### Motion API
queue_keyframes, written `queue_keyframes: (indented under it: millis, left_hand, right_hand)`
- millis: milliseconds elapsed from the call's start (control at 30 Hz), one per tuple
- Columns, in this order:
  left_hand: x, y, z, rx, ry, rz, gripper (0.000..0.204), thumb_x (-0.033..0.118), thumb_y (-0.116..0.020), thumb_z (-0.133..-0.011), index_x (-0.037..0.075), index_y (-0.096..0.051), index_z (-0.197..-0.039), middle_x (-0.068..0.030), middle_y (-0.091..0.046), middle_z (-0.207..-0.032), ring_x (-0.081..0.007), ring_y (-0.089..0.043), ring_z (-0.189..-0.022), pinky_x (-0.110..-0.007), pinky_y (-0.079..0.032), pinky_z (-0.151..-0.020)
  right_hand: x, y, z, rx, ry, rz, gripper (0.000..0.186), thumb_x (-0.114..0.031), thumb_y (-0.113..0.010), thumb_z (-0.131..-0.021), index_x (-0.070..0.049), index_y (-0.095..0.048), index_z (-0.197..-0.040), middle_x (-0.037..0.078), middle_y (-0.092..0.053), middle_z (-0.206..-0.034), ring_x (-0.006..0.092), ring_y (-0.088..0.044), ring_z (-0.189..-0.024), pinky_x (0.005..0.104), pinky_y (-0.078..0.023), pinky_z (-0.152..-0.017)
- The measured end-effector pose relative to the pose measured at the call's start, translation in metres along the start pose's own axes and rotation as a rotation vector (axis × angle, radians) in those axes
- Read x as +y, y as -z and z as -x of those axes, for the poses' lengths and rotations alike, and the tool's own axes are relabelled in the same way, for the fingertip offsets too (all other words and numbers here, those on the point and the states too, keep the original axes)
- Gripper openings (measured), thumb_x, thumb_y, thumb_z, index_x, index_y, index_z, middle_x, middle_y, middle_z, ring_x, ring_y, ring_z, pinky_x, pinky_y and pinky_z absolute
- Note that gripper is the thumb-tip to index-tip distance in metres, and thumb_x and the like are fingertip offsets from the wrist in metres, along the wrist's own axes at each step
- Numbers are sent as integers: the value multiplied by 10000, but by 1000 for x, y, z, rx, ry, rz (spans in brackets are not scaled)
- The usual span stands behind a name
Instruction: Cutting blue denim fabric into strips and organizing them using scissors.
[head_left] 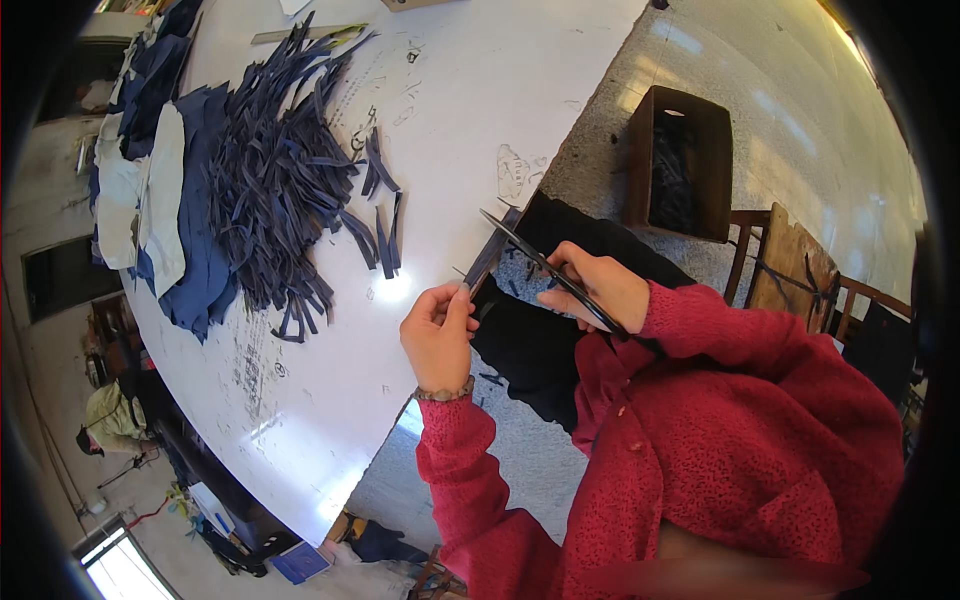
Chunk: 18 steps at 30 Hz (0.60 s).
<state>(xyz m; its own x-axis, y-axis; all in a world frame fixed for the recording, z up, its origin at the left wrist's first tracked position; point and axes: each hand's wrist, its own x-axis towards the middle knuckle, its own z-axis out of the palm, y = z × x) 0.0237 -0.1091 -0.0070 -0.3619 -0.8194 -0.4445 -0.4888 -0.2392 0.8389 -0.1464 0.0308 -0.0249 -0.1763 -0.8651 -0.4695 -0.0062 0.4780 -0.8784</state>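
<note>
My left hand point(440, 328) pinches the near end of a narrow dark navy strip point(487, 258) between thumb and fingers, at the table's right edge. Whether it is one strip or a few stacked together, I cannot tell. In my right hand point(605, 285) is a pair of scissors point(528, 249) with dark handles. Their blades point to the upper left and reach across the strip's far end. To the left on the white table point(330, 400) lies a big heap of similar navy strips point(280, 170). Several loose strips point(386, 245) lie beside the heap, nearer my left hand.
Navy sheet pieces point(205, 200) and pale pieces point(165, 200) are stacked at the table's left. A ruler point(300, 34) lies beyond the heap. Black cloth point(535, 350) covers my lap. On the floor at right are a brown box point(712, 150) holding dark scraps and a wooden chair point(790, 265).
</note>
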Motion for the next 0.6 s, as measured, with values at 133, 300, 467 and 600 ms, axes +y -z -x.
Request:
queue_keyframes:
  millis: [133, 300, 467, 600]
  left_hand:
    - [0, 3, -2, -2, 10, -5, 173, 137, -658, -870, -14, -659, -955, -49, -636, -716, -76, -556, -550, -186, -422, -505]
    - [0, 5, -8, -37, 24, 13, 175, 139, -663, -862, -16, -666, -945, -50, -639, -711, -75, -555, -549, -192, -430, -514]
    - [-1, 7, -8, -51, 33, 28, 180, 146, -669, -857, -17, -671, -934, -50, -640, -709, -76, -555, -549, -197, -435, -523]
    - [1, 7, -9, -66, 29, 25, 181, 141, -668, -859, -18, -674, -944, -50, -641, -710, -76, -559, -554, -195, -436, -521]
  right_hand:
    - [3, 0, 11, -44, 176, 60, 532, -429, -645, -882, -1, -433, -1117, 77, -554, -659, 153, -545, -571, 289, -437, -556]
    - [3, -2, 28, -204, 163, 151, 586, -503, -608, -881, 5, -436, -1116, 73, -511, -659, 149, -484, -557, 287, -415, -554]
    - [5, -7, 26, -197, 148, 189, 530, -475, -600, -896, 4, -462, -1078, 82, -494, -597, 184, -467, -505, 321, -390, -517]
    - [1, -10, 23, -186, 88, 214, 580, -533, -581, -881, 16, -496, -1048, 127, -538, -612, 250, -551, -539, 347, -434, -535]
